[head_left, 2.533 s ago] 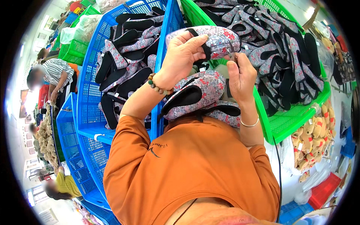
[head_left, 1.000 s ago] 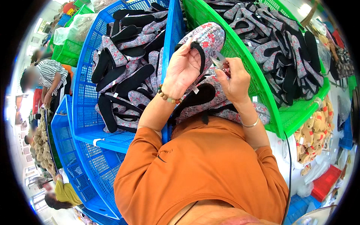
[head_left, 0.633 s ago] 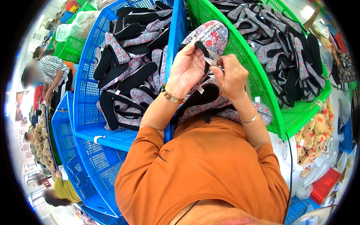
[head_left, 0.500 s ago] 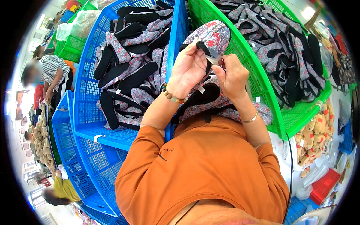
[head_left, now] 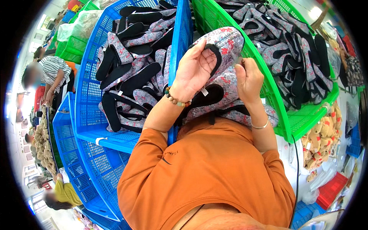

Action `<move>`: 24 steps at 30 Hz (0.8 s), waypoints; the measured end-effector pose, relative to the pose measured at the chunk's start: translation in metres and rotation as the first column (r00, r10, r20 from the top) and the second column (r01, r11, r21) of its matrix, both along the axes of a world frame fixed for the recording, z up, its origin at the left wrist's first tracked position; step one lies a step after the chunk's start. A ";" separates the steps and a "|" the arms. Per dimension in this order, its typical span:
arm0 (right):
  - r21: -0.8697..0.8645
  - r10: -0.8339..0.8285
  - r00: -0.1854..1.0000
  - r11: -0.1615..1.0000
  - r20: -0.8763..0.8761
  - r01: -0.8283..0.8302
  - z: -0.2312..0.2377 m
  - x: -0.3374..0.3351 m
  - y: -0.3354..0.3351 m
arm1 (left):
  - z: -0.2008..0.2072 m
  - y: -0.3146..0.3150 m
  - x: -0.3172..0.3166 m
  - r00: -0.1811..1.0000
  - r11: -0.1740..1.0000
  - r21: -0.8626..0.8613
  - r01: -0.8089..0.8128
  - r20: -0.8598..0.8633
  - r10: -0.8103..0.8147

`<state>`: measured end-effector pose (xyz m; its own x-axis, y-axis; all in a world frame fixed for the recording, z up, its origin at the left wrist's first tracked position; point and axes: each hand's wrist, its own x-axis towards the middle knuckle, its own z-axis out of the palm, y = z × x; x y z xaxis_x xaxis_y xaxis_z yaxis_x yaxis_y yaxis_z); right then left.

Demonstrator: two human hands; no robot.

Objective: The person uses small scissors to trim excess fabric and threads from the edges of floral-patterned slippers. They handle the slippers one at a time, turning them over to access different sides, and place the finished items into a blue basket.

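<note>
With the left hand I am gripping a slipper, fingers tucking into its black-edged opening. I am holding it up between the blue crate and the green crate, toe pointing away and to the right. With the right hand I am pinching a small tool beside it; the tip is blurring, so I cannot tell whether it is touching the slipper. Below, more slippers are lying against the orange shirt, one showing a white tag. Both crates are holding similar slippers.
</note>
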<state>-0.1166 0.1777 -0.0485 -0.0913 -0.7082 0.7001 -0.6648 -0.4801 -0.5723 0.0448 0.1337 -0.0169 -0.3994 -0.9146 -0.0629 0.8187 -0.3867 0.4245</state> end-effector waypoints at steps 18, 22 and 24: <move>-0.076 -0.081 0.997 0.994 0.013 0.082 0.021 -0.042 0.008 | -0.020 0.016 -0.026 0.916 0.974 -0.058 0.219 0.355 -0.185; 0.373 0.181 0.900 0.864 0.396 -0.338 0.005 -0.056 0.006 | -0.027 0.010 -0.021 0.880 0.936 -0.174 0.305 0.428 -0.207; 0.398 0.153 0.917 0.866 0.368 -0.304 -0.013 -0.058 0.004 | -0.024 0.005 -0.022 0.880 0.908 -0.288 0.304 0.449 -0.152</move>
<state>-0.1746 0.1816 -0.0612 -0.0492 -0.9606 0.2734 -0.3166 -0.2446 -0.9165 0.0231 0.1383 -0.0413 -0.6067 -0.7943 0.0305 0.4487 -0.3106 0.8379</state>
